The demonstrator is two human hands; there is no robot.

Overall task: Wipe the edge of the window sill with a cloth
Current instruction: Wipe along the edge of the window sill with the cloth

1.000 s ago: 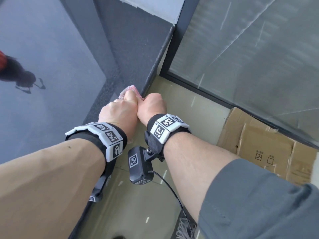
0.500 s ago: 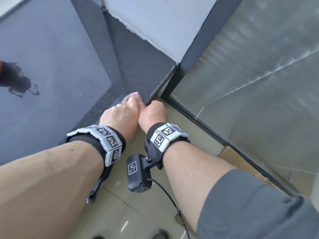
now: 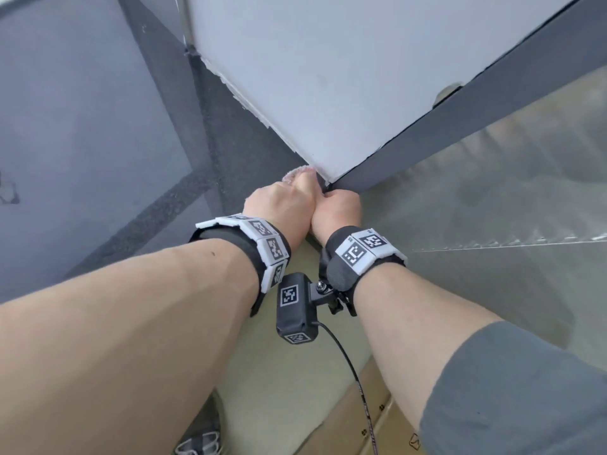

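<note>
Both fists press together at the far end of the dark speckled window sill [image 3: 249, 159], right where it meets the white wall [image 3: 328, 77]. My left hand [image 3: 282, 201] is closed on a pink cloth [image 3: 294, 174]; only a small fold shows above its knuckles. My right hand [image 3: 335, 206] is clenched beside it, touching it, against the dark frame corner; whether it also holds cloth is hidden. Both wrists carry black bands with white marker tags.
A dark metal frame post [image 3: 460, 119] runs up to the right, with a frosted glass panel [image 3: 492, 208] below it. The window glass [image 3: 82, 126] fills the left. Beige floor tiles [image 3: 279, 389] and cardboard boxes [image 3: 361, 421] lie underneath. A black sensor box with a cable [image 3: 295, 310] hangs from my right wrist.
Both hands slid forward along the sill edge with the cloth, from mid-sill to the corner under the white wall. The view tilted upward.
</note>
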